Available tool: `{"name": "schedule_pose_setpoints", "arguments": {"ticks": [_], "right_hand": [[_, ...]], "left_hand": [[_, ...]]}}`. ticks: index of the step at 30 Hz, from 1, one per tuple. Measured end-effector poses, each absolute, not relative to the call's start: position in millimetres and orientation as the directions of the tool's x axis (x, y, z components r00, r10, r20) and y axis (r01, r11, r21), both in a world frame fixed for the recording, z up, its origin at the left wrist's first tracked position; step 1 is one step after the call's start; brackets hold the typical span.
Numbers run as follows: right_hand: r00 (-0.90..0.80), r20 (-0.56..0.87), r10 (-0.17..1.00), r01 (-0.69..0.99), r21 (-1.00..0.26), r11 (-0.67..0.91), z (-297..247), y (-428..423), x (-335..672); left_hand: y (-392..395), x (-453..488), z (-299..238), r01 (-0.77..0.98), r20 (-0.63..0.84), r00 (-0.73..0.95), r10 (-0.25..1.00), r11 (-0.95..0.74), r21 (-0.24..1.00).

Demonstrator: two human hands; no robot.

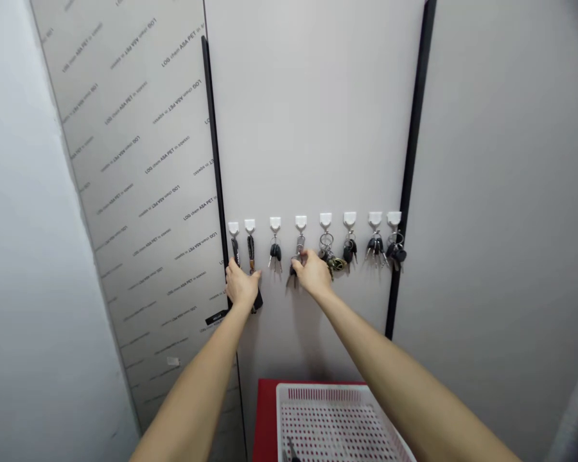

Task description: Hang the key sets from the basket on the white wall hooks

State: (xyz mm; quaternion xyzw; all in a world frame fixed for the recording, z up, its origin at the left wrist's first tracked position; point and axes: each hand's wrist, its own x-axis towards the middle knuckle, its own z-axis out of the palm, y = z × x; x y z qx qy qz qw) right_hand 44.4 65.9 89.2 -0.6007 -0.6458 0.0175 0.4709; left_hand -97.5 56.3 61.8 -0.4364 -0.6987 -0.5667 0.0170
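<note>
A row of white hooks [301, 222] on the wall panel carries several key bunches. My right hand [315, 271] pinches a set of keys [293, 266] hanging by a metal clip [300, 244] from the fourth hook from the left. At the two leftmost hooks, my left hand [241, 283] is against the hanging black straps [251, 247], its thumb and fingers spread apart. Part of what hangs there is behind that hand; a black fob [257, 300] shows below it. Just left of my right hand hangs another set of keys [275, 251].
To the right hang more keys, including a bunch with a brass-coloured charm [338, 264]. Below stands a white perforated basket [347, 393] on a red surface [266, 410], a dark object [293, 449] inside. Black trim strips [417, 109] edge the panel.
</note>
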Motion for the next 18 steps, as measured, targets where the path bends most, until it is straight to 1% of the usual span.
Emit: {"name": "schedule_pose_setpoints", "arguments": {"ticks": [3,5,7,11,15,18], "right_hand": [[0.133,0.595,0.793,0.743,-0.589,0.318,87,70,46],[0.118,0.618,0.778,0.702,-0.606,0.375,86,69,48],[0.123,0.645,0.755,0.641,-0.632,0.435,89,65,51],[0.177,0.698,0.694,0.543,-0.657,0.523,106,57,55],[0.192,0.769,0.610,0.478,-0.616,0.626,134,56,54],[0.148,0.808,0.571,0.435,-0.571,0.696,147,54,54]], "left_hand": [[59,-98,62,0.638,0.499,-0.612,0.614,0.010,0.770],[59,-103,62,0.635,0.494,-0.582,0.646,-0.019,0.773],[57,-110,63,0.624,0.519,-0.541,0.662,-0.097,0.775],[52,-125,80,0.575,0.586,-0.508,0.631,-0.257,0.776],[48,-134,121,0.500,0.611,-0.524,0.593,-0.366,0.785],[38,-131,149,0.414,0.603,-0.504,0.618,-0.440,0.797]]}}
